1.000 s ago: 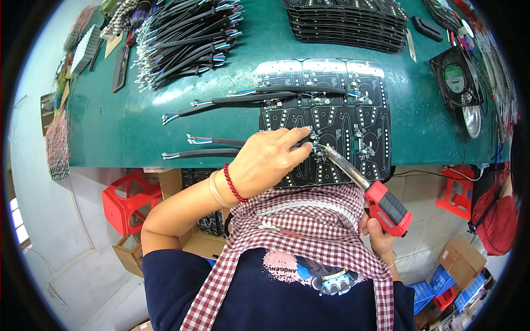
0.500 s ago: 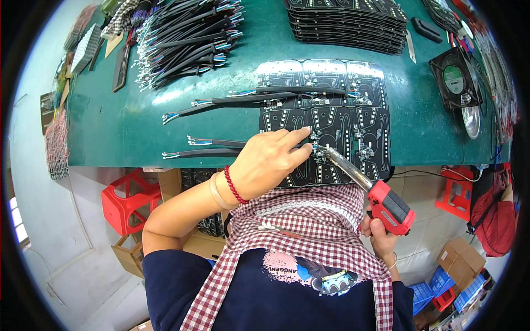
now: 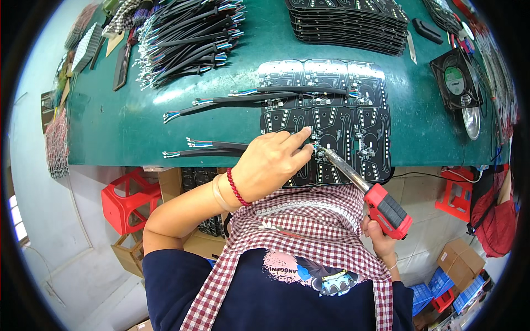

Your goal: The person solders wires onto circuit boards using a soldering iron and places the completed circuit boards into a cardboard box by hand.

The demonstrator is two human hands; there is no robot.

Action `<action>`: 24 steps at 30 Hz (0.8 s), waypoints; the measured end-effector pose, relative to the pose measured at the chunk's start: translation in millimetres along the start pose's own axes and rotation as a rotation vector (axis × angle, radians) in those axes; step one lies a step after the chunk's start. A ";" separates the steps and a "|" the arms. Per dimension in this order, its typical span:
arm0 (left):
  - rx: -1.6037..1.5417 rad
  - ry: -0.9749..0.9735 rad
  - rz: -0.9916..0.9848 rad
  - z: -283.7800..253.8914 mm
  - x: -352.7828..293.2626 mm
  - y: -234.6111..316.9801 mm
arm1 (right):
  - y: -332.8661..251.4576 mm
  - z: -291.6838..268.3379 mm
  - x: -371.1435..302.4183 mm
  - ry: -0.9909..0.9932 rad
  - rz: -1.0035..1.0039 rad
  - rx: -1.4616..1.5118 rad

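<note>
My left hand [image 3: 270, 160] rests over a panel of black circuit boards [image 3: 371, 124], thumb and forefinger pinched near a connector spot. Two black-sleeved cables [image 3: 223, 152] run in under that hand, their bare coloured wire ends sticking out to the left. The fingers hide most of the gripped cable's other end. In my right hand [image 3: 381, 240] is a red and black soldering gun [image 3: 389, 211], its metal barrel slanting up to the left. The tip meets the board beside my left fingertips. Two more sleeved cables [image 3: 243, 100] lie across the upper boards.
A heap of sleeved cables [image 3: 190, 38] lies at the far left of the green table [image 3: 132, 132]. Stacked black boards [image 3: 348, 27] stand at the back. To the right are a small fan [image 3: 455, 80] and wire bundles [image 3: 497, 77]. Red stools [image 3: 130, 201] stand below the table edge.
The soldering gun's body has tilted and dropped slightly, while its tip stays at nearly the same spot. My left hand has hardly moved.
</note>
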State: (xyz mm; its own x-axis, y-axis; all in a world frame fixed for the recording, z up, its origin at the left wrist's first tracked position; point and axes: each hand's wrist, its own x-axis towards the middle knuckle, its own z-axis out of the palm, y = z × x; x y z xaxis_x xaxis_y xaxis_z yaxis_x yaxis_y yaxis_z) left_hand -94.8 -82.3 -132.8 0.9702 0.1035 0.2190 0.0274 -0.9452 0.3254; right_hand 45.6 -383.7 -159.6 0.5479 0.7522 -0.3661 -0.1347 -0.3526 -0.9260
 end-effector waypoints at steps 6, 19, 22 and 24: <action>0.002 0.014 0.006 2.7 0.2 -0.5 | -7.9 -4.3 6.0 -0.005 -0.073 -0.137; 0.001 0.041 0.010 2.1 -0.2 -1.1 | 0.5 -11.7 8.8 0.005 -0.192 -0.306; -0.006 0.052 0.019 3.7 -1.3 -2.4 | -10.0 -2.5 14.1 0.023 -0.299 -0.314; -0.005 0.048 0.014 4.7 -2.0 -2.6 | -12.6 -4.7 15.0 -0.012 -0.309 -0.355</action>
State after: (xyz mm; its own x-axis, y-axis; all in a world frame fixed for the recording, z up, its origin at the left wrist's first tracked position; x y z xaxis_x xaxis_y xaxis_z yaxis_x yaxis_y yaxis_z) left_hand -95.6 -81.4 -138.4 0.9580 0.1049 0.2670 0.0124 -0.9451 0.3266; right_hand 59.4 -370.5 -153.1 0.5078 0.8576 -0.0809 0.3251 -0.2777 -0.9040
